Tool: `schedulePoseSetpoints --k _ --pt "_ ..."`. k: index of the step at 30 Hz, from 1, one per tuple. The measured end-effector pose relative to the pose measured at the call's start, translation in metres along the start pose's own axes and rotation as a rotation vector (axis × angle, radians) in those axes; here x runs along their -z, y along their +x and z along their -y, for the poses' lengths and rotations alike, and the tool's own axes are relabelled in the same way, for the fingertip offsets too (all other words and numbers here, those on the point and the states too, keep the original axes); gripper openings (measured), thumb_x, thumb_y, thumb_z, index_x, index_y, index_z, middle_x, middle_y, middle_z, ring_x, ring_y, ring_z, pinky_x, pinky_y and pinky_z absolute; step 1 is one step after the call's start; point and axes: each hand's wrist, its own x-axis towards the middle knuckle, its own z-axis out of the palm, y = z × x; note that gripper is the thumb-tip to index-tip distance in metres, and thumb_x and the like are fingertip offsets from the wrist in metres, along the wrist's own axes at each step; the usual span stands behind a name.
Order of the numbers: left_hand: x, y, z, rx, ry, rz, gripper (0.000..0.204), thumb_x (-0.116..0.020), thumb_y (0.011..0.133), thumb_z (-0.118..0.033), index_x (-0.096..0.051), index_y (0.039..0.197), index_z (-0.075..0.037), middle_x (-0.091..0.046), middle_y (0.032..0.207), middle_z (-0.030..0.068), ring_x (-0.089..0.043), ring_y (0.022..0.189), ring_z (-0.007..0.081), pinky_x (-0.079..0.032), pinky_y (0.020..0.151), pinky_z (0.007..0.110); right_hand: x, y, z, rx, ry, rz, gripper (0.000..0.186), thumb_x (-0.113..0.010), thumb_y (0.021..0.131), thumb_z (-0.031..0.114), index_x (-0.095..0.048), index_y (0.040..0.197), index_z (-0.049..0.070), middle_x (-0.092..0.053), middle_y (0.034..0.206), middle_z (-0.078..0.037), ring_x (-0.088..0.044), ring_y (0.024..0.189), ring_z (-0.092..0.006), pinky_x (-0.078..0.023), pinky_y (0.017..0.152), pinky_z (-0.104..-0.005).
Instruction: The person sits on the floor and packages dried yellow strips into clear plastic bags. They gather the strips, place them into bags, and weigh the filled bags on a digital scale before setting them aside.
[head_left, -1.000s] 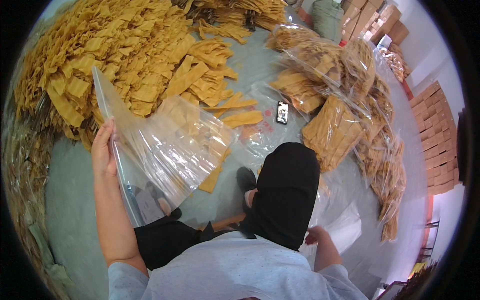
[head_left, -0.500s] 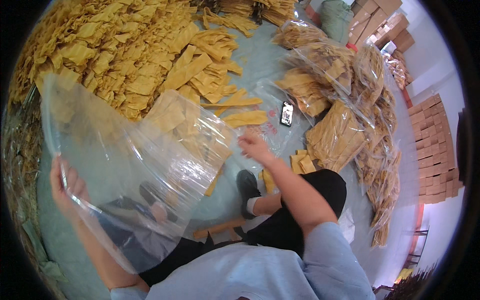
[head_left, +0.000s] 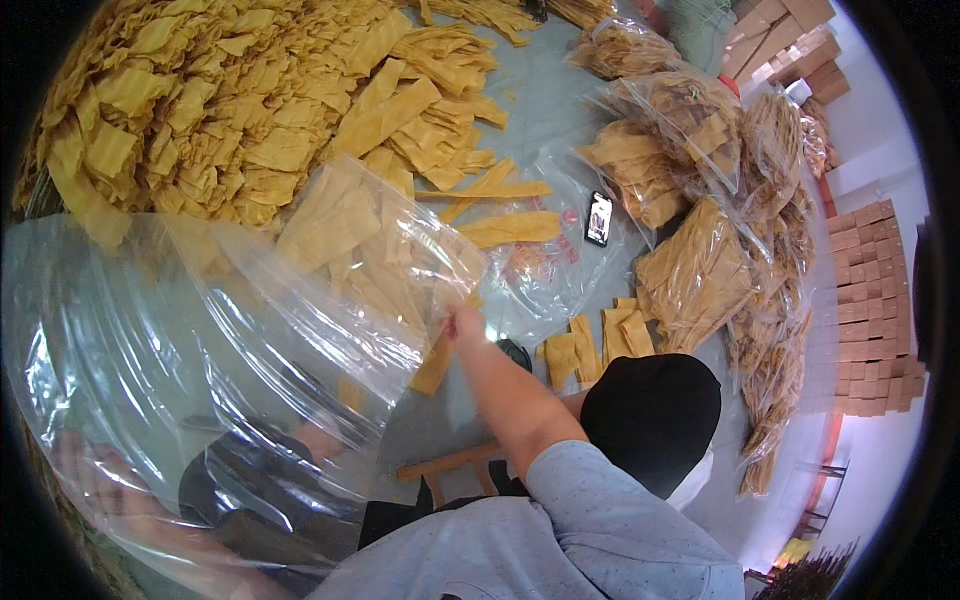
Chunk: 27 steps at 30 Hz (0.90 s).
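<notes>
A large clear plastic bag (head_left: 230,350) is spread out and billowing in front of me on the left. My left hand (head_left: 100,475) shows through its film at the lower left; its fingers are blurred, so its hold is unclear. At the bag's right edge, my right hand (head_left: 462,325) is closed on the plastic. Beneath and behind the film lie wide, flat, yellow dried strips (head_left: 340,215). Several more strips (head_left: 510,228) rest on the floor just beyond my right hand.
A big heap of yellow strips (head_left: 220,110) fills the far left. Filled clear bags (head_left: 700,260) line the right side. A phone (head_left: 599,218) lies on a flat plastic sheet. Small strips (head_left: 572,352) sit near my knee. Stacked cardboard boxes (head_left: 870,300) stand along the wall.
The bag has spread wider and dropped to the left. My left hand has moved down and is now seen through the film. My right hand has moved left to the bag's edge.
</notes>
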Motion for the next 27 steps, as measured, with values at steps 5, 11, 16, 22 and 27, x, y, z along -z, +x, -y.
schedulePoseSetpoints --k 5,11,16,22,27 --pt "0.008 0.005 -0.019 -0.095 -0.003 0.004 0.022 -0.031 0.099 -0.014 -0.042 0.116 -0.003 -0.04 0.078 0.0023 -0.038 0.056 0.0085 -0.035 0.047 0.023 0.051 0.006 0.127 0.33 -0.304 -0.165 0.012 -0.056 0.08 0.02 -0.061 0.08 0.008 -0.056 0.063 -0.008 -0.051 0.047 -0.0169 -0.036 0.039 -0.0283" --pt "0.025 0.006 -0.017 -0.063 -0.152 0.111 0.027 -0.03 0.099 -0.013 -0.04 0.121 -0.003 -0.043 0.088 0.0052 -0.042 0.069 0.0125 -0.037 0.057 0.025 0.248 -0.104 0.343 0.421 -0.455 -0.256 0.009 -0.045 0.082 0.007 -0.053 0.086 0.005 -0.063 0.076 -0.009 -0.052 0.051 -0.0141 -0.041 0.04 -0.0268" --pt "0.075 -0.002 -0.011 -0.191 -0.218 -0.002 0.031 -0.031 0.098 -0.013 -0.04 0.127 -0.003 -0.046 0.089 0.005 -0.042 0.066 0.0117 -0.037 0.055 0.024 0.531 -0.217 0.389 0.867 -0.785 -0.672 0.007 -0.05 0.087 0.011 -0.044 0.091 0.011 -0.052 0.066 -0.008 -0.05 0.046 -0.0212 -0.039 0.035 -0.0335" --pt "0.015 0.008 -0.035 -0.463 0.333 -0.291 0.037 -0.035 0.097 -0.014 -0.042 0.132 -0.004 -0.051 0.096 0.0049 -0.045 0.066 0.0116 -0.041 0.056 0.024 0.611 -0.284 0.061 0.641 -1.388 -1.17 0.016 -0.048 0.08 0.008 -0.056 0.089 -0.002 -0.06 0.08 -0.021 -0.056 0.075 -0.0415 -0.046 0.073 -0.045" --pt "-0.062 0.019 0.078 -0.278 0.526 -0.655 0.032 -0.051 0.092 -0.016 -0.056 0.122 -0.009 -0.057 0.113 0.0042 -0.054 0.086 0.0089 -0.046 0.072 0.022 0.553 -0.362 -0.093 -0.093 -1.618 -0.605 0.019 -0.054 0.083 0.012 -0.062 0.086 -0.004 -0.066 0.082 -0.018 -0.065 0.071 -0.0297 -0.051 0.064 -0.0407"
